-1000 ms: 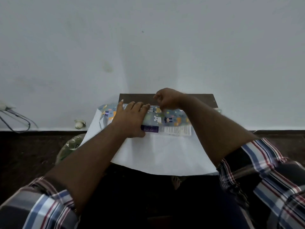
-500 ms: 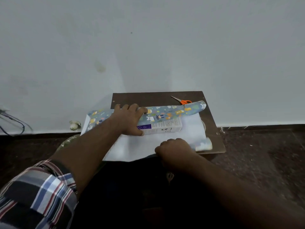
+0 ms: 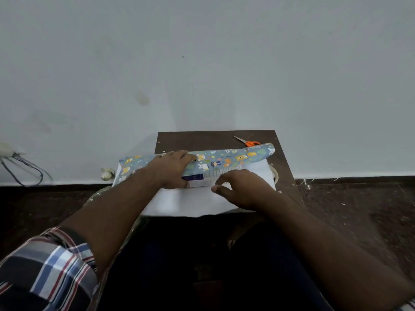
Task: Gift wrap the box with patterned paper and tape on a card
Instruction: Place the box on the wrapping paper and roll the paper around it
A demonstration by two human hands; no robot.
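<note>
Box: mid-table, far flap of patterned paper folded over it; left hand presses flap flat, fingers straight; right hand near box's front, loosely curled, empty; scissors behind box. Step: first fold. Next, likely: near flap up, tape

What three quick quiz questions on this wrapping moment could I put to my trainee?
1. True or false: the orange-handled scissors lie at the far side of the table, beyond the patterned paper.
2. Which hand presses the paper onto the box? A) left hand B) right hand
3. Fill in: the paper's near half shows its plain ___ side.

Key: 1 true; 2 A; 3 white.
</note>
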